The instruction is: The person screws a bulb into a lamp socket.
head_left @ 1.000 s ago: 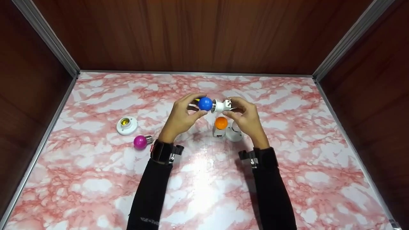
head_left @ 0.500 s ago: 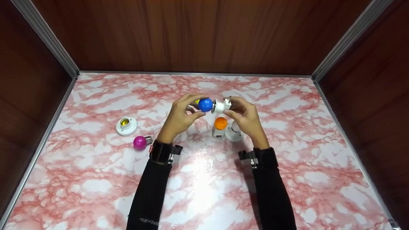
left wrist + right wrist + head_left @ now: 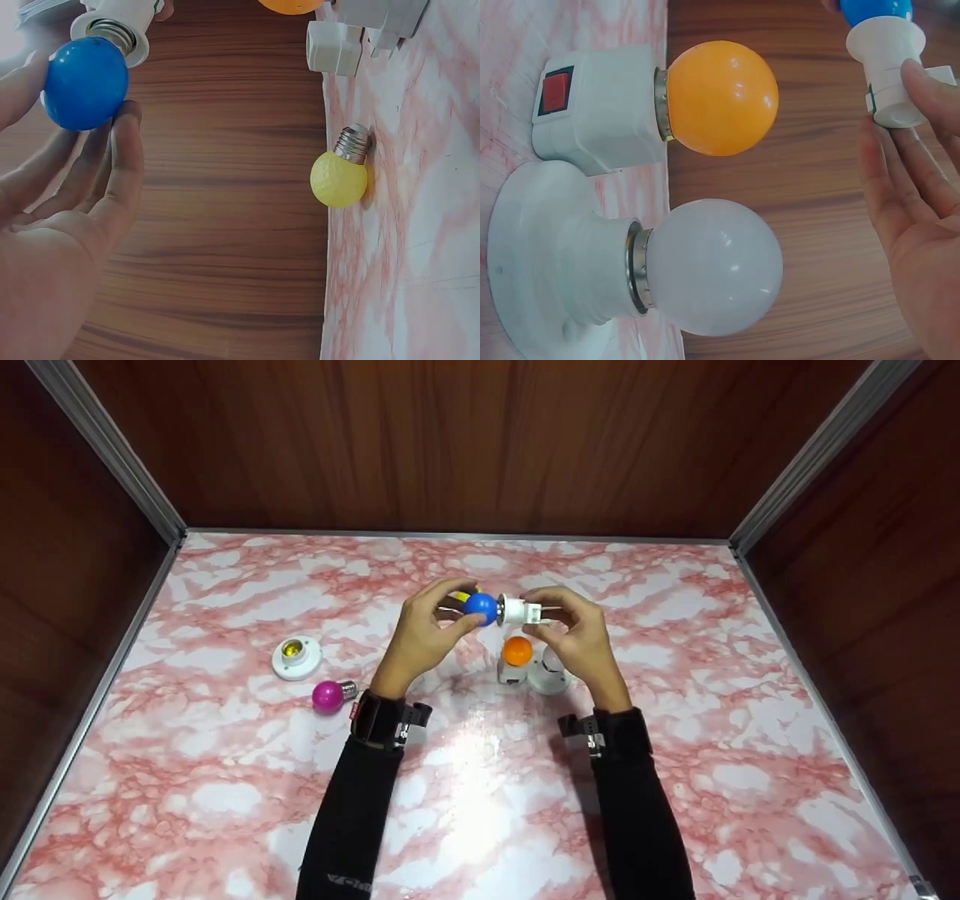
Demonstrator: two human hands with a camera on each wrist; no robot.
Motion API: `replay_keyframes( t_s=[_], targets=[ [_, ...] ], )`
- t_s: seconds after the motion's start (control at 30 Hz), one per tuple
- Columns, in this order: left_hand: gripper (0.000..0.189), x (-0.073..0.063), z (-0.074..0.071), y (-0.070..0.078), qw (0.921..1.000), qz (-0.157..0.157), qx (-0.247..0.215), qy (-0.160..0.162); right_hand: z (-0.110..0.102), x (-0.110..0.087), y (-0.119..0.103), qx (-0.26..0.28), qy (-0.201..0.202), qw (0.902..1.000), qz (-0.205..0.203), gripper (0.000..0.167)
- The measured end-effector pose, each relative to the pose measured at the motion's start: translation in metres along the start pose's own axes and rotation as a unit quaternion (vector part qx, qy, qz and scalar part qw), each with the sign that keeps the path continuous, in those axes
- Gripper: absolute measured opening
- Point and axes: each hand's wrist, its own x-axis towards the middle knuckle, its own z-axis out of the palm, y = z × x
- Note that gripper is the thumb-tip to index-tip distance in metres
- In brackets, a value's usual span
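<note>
My left hand (image 3: pixel 426 631) pinches a blue light bulb (image 3: pixel 481 606) between thumb and fingers, above the table. Facing it, my right hand (image 3: pixel 579 631) holds a white plug-in lamp holder (image 3: pixel 515 610) by its plug end. Bulb and holder lie level in one line. In the left wrist view, part of the bulb's metal screw thread (image 3: pixel 112 34) shows at the holder's mouth, the rest of it hidden inside. The right wrist view shows the holder's wide rim (image 3: pixel 885 37) against the blue bulb, with thumb and fingers on the holder's body.
Below my hands stand an orange bulb (image 3: pixel 517 651) in a switched white socket (image 3: pixel 600 105) and a white bulb (image 3: pixel 714 266) in a round base (image 3: pixel 536 262). A yellow bulb (image 3: pixel 339 180) lies behind. At left are a magenta bulb (image 3: pixel 327 697) and a round lamp holder (image 3: pixel 296 661).
The lamp holder has turned in my right hand: its pins now point right, toward the palm. The left thumb has shifted over the blue bulb. Both hands stay in nearly the same place.
</note>
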Motion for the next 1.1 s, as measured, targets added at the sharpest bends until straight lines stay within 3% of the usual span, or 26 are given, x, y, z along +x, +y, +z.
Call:
replay_keyframes(
  t_s=[0.23,0.47,0.73,1.1],
  targets=[
    [0.045,0.0009,-0.0012,0.0008,0.9999,0.009,-0.009,-0.004,-0.0004,0.0009,-0.0016,-0.005,0.004,1.0,0.007,0.035],
    [0.045,0.0005,-0.0006,0.0003,0.999,0.022,-0.038,-0.004,0.0006,0.0001,-0.0016,-0.008,0.014,0.9991,0.04,0.038],
    [0.043,0.0013,-0.001,-0.0021,0.9987,0.05,-0.006,-0.001,0.0007,-0.0013,-0.0006,-0.007,0.011,0.9979,0.063,0.04],
    [0.04,0.0006,0.0024,0.0044,0.9996,0.023,0.012,0.007,0.0005,-0.0018,-0.0001,0.008,0.012,0.997,0.076,0.038]
  ],
)
